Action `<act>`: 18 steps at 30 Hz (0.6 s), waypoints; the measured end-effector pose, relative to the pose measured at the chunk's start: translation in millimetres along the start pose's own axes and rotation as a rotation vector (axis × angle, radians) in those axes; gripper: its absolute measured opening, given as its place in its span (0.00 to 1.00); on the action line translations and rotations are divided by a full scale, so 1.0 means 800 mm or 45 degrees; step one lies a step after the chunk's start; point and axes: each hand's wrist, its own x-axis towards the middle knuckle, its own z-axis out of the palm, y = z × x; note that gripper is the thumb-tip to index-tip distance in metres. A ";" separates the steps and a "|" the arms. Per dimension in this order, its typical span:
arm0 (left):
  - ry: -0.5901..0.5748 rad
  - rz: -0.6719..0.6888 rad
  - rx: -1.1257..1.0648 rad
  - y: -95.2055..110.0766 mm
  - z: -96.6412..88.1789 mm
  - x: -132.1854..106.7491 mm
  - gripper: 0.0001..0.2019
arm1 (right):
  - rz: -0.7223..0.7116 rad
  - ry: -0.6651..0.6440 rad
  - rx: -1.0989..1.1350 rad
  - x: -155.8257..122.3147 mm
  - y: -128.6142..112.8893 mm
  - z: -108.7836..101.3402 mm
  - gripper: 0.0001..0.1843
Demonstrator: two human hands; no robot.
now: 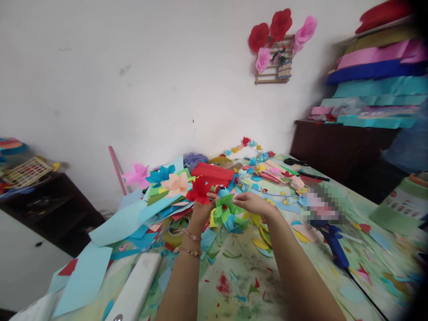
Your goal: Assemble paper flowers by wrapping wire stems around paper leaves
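Note:
My left hand [203, 209] and my right hand [252, 203] are raised over the table, both pinched on a green paper flower [226, 208] held between them. A red paper flower [199, 191] sits right at my left fingers; whether they grip it too I cannot tell. Two thin bracelets circle my left wrist. Under the hands lie yellow and blue paper scraps on the paint-stained table [244, 276].
A heap of coloured paper and paper flowers [167, 187] covers the table's far left. A blue glue gun [335, 243] with its cord lies at right. A white flat object [135, 285] rests at the near left edge. Stacked paper rolls [377, 71] fill the shelf at right.

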 end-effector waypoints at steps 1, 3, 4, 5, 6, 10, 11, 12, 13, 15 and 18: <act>-0.035 -0.007 -0.008 0.001 0.000 0.000 0.08 | -0.018 -0.007 0.051 -0.001 0.000 0.000 0.21; -0.099 -0.024 -0.021 0.002 -0.001 -0.001 0.09 | -0.032 -0.011 0.140 -0.001 0.000 0.001 0.21; -0.121 -0.032 -0.024 0.003 -0.001 -0.001 0.10 | -0.033 -0.010 0.179 0.000 0.001 0.002 0.21; -0.140 -0.036 -0.023 0.004 -0.001 -0.002 0.10 | -0.036 -0.008 0.214 0.001 0.002 0.003 0.21; -0.157 -0.037 -0.020 0.005 -0.001 -0.002 0.11 | -0.041 -0.008 0.246 0.003 0.002 0.005 0.21; -0.201 -0.024 0.016 0.008 -0.002 -0.003 0.10 | -0.066 -0.013 0.331 0.010 0.006 0.008 0.20; -0.204 -0.020 0.022 0.009 -0.001 -0.003 0.09 | -0.067 -0.009 0.338 0.011 0.007 0.009 0.20; -0.202 -0.013 0.025 0.010 -0.001 -0.003 0.09 | -0.065 -0.005 0.337 0.011 0.007 0.009 0.20; -0.197 -0.005 0.025 0.011 -0.001 -0.003 0.09 | -0.060 -0.001 0.329 0.009 0.006 0.009 0.19; -0.183 0.013 0.021 0.014 -0.001 -0.004 0.10 | -0.044 -0.001 0.305 0.005 0.004 0.009 0.19; -0.157 0.035 0.005 0.020 0.000 -0.005 0.09 | -0.039 -0.021 0.301 0.000 -0.001 0.010 0.22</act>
